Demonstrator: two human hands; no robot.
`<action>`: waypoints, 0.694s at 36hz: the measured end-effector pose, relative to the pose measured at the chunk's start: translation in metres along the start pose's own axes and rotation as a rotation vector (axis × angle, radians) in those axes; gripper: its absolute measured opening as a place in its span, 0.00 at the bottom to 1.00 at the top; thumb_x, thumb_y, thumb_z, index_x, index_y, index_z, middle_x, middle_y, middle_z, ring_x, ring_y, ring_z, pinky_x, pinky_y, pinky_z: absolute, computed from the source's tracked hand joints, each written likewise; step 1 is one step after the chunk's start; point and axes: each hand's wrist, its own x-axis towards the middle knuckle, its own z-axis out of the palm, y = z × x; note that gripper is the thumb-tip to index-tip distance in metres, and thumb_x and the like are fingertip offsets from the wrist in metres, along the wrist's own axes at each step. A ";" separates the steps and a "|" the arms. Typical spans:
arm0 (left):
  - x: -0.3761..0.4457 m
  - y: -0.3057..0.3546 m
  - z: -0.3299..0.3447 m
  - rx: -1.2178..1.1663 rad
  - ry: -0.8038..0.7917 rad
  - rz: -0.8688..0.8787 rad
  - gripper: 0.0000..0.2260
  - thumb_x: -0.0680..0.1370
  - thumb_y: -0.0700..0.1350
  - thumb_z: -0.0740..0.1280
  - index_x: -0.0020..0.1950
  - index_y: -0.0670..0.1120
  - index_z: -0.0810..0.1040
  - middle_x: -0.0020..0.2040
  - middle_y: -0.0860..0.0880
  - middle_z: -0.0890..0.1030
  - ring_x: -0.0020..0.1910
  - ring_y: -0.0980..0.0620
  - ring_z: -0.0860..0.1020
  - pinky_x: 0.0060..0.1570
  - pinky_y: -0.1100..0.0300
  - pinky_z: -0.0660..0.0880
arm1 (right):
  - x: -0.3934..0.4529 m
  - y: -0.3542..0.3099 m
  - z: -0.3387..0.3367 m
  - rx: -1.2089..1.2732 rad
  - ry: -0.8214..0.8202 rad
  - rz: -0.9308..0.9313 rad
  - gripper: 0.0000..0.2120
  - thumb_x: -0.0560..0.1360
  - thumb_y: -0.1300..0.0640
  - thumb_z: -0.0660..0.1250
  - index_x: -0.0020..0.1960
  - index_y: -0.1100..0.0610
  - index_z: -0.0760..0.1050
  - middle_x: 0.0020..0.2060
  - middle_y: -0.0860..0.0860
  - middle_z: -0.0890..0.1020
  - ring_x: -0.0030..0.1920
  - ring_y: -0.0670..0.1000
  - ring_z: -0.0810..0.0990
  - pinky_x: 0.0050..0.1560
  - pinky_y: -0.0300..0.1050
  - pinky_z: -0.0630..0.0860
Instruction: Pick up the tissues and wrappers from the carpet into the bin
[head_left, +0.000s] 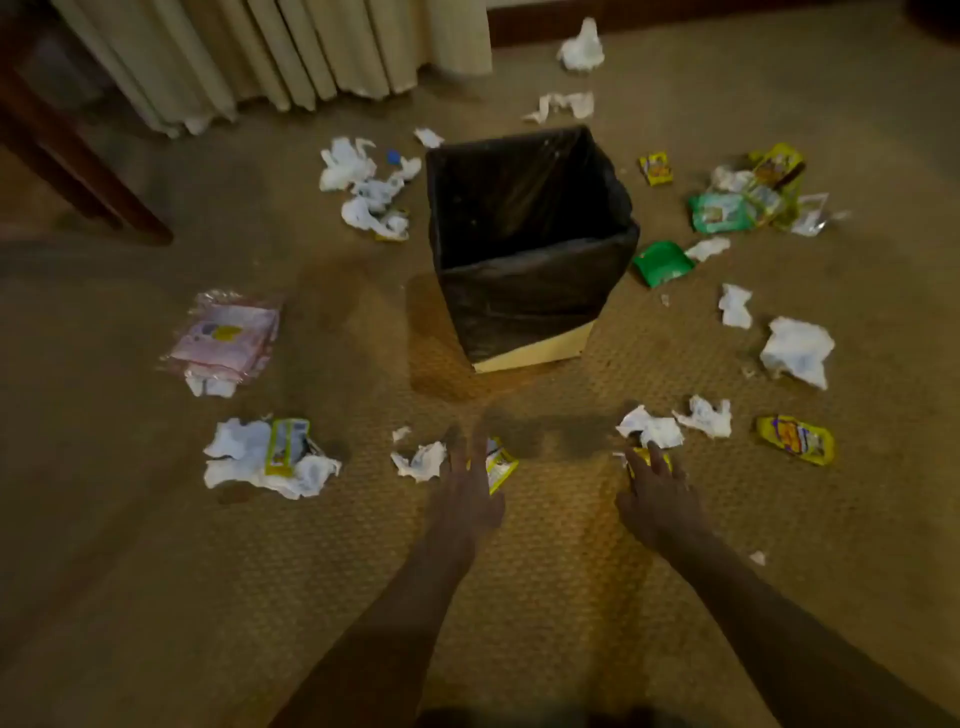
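I am reaching both open hands, left hand (470, 491) and right hand (657, 496), toward the light, crinkly yellow wrapper (501, 465) at the lower middle; I think pinching its edge is best.

dim, warm light; soft blur

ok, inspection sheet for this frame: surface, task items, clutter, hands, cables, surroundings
Surface: patterned brown carpet, litter all round.
Task items: bin with black liner, upright, looks empty; crumpled tissues and snack wrappers scattered on every side.
Clutter: pink plastic packet, blue cap.
Hands: left hand open over a yellow wrapper; right hand open, fingertips at another yellow wrapper.
Cables: nothing seen.
Surroundings: curtain, dark wooden furniture leg.
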 end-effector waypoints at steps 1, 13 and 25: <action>0.004 0.001 0.005 -0.030 -0.034 -0.021 0.34 0.80 0.50 0.62 0.79 0.50 0.45 0.78 0.44 0.53 0.74 0.42 0.59 0.65 0.47 0.67 | 0.003 0.003 0.006 -0.005 0.004 0.014 0.29 0.79 0.51 0.57 0.78 0.50 0.51 0.78 0.51 0.47 0.77 0.59 0.44 0.73 0.58 0.53; 0.036 -0.012 0.070 -0.056 0.023 -0.067 0.30 0.78 0.36 0.61 0.77 0.52 0.57 0.75 0.47 0.58 0.72 0.46 0.62 0.66 0.53 0.66 | 0.017 0.032 0.056 0.013 0.159 -0.001 0.29 0.80 0.55 0.58 0.78 0.47 0.52 0.78 0.50 0.53 0.74 0.61 0.57 0.72 0.55 0.58; 0.048 0.000 0.086 -0.121 0.263 -0.027 0.12 0.81 0.42 0.61 0.64 0.49 0.76 0.62 0.47 0.72 0.61 0.49 0.72 0.56 0.57 0.71 | 0.010 0.066 0.064 0.193 0.338 -0.117 0.26 0.76 0.63 0.64 0.72 0.51 0.66 0.58 0.53 0.73 0.57 0.54 0.70 0.57 0.50 0.71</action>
